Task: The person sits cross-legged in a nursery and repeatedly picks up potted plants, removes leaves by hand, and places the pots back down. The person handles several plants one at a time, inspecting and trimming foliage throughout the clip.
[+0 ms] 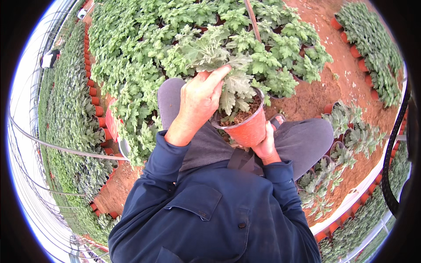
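My right hand point(266, 144) holds a red plastic flower pot point(247, 131) from its lower right side, tilted over my lap. Brown, crumbly potting mix point(241, 117) shows inside the rim. A leafy potted plant with grey-green lobed leaves point(238, 86), like a chrysanthemum, grows from it and leans up and left. At the foliage, my left hand point(202, 95) has its fingers bent around some leaves, with the index fingertip against a leaf. The thumb and the stem behind this hand are mostly hidden.
Dense green potted plants point(131, 42) stand before my knees, with a wooden stick point(252, 19) among them. More grey-green plants point(329, 171) are beside my right knee. Rows of red pots point(95, 101) run along the left. A person point(49, 59) is far left.
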`<action>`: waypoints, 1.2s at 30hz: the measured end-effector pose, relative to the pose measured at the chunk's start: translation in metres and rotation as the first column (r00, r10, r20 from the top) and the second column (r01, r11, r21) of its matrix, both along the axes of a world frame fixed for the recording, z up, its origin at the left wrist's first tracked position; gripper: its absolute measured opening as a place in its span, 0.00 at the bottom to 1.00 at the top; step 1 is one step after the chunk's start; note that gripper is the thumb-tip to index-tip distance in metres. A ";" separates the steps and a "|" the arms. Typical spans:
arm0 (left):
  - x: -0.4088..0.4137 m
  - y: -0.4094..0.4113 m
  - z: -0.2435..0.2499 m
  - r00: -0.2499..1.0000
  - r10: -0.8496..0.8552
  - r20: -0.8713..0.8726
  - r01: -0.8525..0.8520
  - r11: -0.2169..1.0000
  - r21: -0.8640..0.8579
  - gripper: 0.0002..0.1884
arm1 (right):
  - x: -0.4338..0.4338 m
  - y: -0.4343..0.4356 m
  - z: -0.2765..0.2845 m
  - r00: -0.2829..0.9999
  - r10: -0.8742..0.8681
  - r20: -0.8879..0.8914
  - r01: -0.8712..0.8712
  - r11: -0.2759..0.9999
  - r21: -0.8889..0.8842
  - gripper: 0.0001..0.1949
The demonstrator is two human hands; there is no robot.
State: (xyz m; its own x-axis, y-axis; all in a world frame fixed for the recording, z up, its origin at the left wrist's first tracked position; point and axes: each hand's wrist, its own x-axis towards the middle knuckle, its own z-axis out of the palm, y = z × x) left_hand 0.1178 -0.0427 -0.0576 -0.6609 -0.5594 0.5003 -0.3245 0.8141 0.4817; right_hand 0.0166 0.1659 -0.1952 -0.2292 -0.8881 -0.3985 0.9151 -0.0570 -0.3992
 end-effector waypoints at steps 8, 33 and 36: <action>0.001 0.003 0.005 0.997 0.051 0.050 -0.052 0.998 0.018 0.15 | 0.001 -0.001 0.003 0.999 0.004 -0.050 -0.003 1.000 0.014 0.33; 0.007 -0.021 -0.010 0.955 -0.017 -0.297 0.291 0.254 0.922 0.17 | -0.012 -0.028 0.052 0.839 0.333 0.431 -0.245 0.938 -0.246 0.63; 0.005 -0.025 -0.010 0.962 -0.021 -0.272 0.271 0.195 0.943 0.19 | -0.011 -0.025 0.048 0.839 0.334 0.429 -0.261 0.940 -0.221 0.60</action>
